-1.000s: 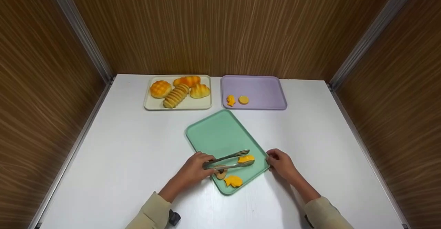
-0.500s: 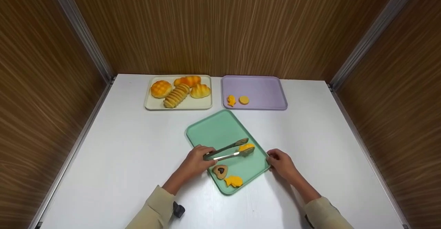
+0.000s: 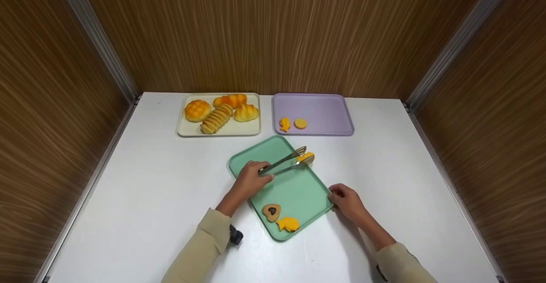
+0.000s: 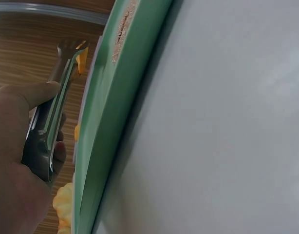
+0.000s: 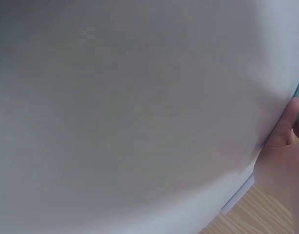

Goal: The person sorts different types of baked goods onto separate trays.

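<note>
My left hand (image 3: 251,180) grips a pair of metal tongs (image 3: 281,160), thumb on one arm and fingers on the other. Between the tong tips sits a yellow piece (image 3: 304,156), lifted over the far right edge of the green tray (image 3: 294,193); the left wrist view shows the tongs (image 4: 38,156) raised above the tray. On the tray's near end lie a heart-shaped cookie (image 3: 268,206) with a dark centre and a yellow fish-shaped cookie (image 3: 290,223). My right hand (image 3: 349,203) pinches the tray's right corner; in the right wrist view its fingers (image 5: 286,122) meet the green rim.
At the back, a purple tray (image 3: 324,110) bears a small yellow fish-shaped piece (image 3: 285,124) and a round yellow one (image 3: 300,123). Left of it, a cream tray (image 3: 187,129) carries several breads (image 3: 216,119). Wood-grain panels (image 3: 273,36) enclose the white table (image 3: 170,176) on three sides.
My left hand has moved away from me with the tongs, carrying the yellow piece up from the green tray's near half. The heart cookie has come into full view. My right hand stays put.
</note>
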`<action>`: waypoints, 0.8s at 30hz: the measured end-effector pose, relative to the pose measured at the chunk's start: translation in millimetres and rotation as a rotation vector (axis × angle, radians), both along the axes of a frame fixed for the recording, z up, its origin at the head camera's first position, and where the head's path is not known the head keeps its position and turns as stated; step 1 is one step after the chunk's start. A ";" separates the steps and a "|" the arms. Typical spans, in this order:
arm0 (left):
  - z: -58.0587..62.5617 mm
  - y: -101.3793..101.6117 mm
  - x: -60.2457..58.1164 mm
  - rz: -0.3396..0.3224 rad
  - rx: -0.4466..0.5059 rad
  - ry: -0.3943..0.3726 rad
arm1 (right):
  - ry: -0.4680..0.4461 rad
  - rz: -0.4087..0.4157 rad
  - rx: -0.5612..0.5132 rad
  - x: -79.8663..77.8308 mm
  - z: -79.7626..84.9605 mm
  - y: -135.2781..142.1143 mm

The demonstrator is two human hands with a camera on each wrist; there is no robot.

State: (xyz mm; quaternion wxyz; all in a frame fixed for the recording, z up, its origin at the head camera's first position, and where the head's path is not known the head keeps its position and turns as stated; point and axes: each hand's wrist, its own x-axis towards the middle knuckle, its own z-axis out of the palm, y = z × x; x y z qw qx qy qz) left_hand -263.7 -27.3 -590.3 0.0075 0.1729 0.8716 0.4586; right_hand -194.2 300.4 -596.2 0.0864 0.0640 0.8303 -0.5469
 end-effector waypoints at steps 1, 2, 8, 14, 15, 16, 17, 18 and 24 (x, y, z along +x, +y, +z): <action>0.7 2.2 -3.3 0.004 0.007 0.004 | 0.004 0.004 0.002 0.2 0.1 0.1; 1.3 4.8 -6.7 0.009 0.012 0.005 | 0.006 0.006 0.001 0.2 0.0 0.2; 3.4 21.7 -28.4 0.042 0.043 0.039 | 0.017 0.002 -0.017 0.2 1.2 0.0; 0.1 42.3 -48.9 0.080 0.049 0.020 | 0.008 0.002 -0.002 -1.3 -2.5 1.4; -0.8 45.9 -52.5 0.087 0.052 0.018 | 0.009 0.003 0.001 -1.2 -2.9 1.5; -1.3 49.4 -55.7 0.097 0.053 0.017 | 0.009 0.004 0.003 -1.0 -3.3 1.5; -1.7 52.9 -58.9 0.103 0.054 0.022 | 0.014 0.010 0.010 -0.8 -3.6 1.9; -2.0 56.3 -62.1 0.108 0.056 0.026 | 0.018 0.011 0.014 -0.6 -3.8 2.0; -1.8 74.0 -76.6 0.137 0.053 0.059 | 0.015 0.012 0.012 -0.2 -3.3 -0.1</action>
